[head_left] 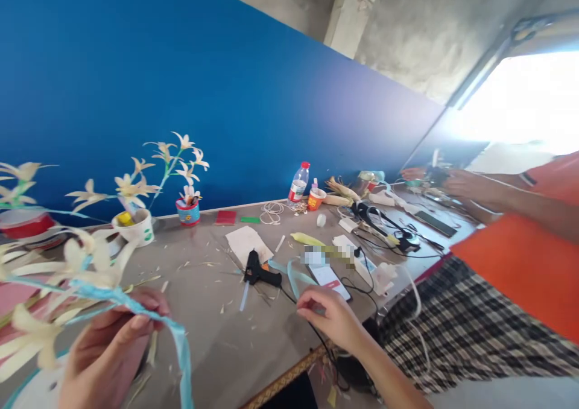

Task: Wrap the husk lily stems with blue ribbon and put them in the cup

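My left hand (pixel 111 342) pinches the blue-wrapped stem of an artificial flower spray (pixel 131 303) between thumb and fingers. Cream petals (pixel 97 261) spread out from the stem on the left. A loose light-blue strip (pixel 183 355) hangs down from the wrapped end. Over the table's front part, my right hand (pixel 332 315) is closed, fingertips pressed to the thumb; whatever they may hold is too small to make out. Near it lie a phone (pixel 328 276), a pale blue ribbon (pixel 294 279) and a black glue gun (pixel 260 271) with its cable running past my right hand.
Finished-looking flowers stand in a white cup (pixel 140 228) at the back left, beside a blue pencil tin (pixel 187 212). A bottle (pixel 298 186), an orange cup (pixel 316 199) and a power strip (pixel 362 264) are farther right. A person in orange (pixel 520 264) works at the right.
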`<state>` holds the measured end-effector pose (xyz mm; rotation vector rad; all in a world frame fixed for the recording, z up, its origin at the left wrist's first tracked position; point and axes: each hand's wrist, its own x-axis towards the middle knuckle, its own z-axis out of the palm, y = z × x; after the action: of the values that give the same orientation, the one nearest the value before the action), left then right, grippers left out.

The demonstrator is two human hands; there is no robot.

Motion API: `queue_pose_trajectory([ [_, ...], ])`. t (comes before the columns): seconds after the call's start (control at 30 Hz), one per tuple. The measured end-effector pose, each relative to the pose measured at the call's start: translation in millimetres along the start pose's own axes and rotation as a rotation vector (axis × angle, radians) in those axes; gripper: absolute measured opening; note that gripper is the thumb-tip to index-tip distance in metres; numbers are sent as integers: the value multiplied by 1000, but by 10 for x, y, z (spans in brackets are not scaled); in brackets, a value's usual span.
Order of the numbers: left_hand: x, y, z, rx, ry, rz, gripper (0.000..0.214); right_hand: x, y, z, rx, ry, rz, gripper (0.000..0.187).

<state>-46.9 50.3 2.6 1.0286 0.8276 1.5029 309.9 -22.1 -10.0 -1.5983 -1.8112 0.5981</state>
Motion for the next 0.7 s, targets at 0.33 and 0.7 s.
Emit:
queue_pose_trajectory([
  [0.33,1,-214,91,-23,-97,-23,21,386,-211,379,157,-100,-159,14],
  [0.7,-87,-335,281,-143,-399,-220,40,659,-98,703,190,-146,-231,12],
])
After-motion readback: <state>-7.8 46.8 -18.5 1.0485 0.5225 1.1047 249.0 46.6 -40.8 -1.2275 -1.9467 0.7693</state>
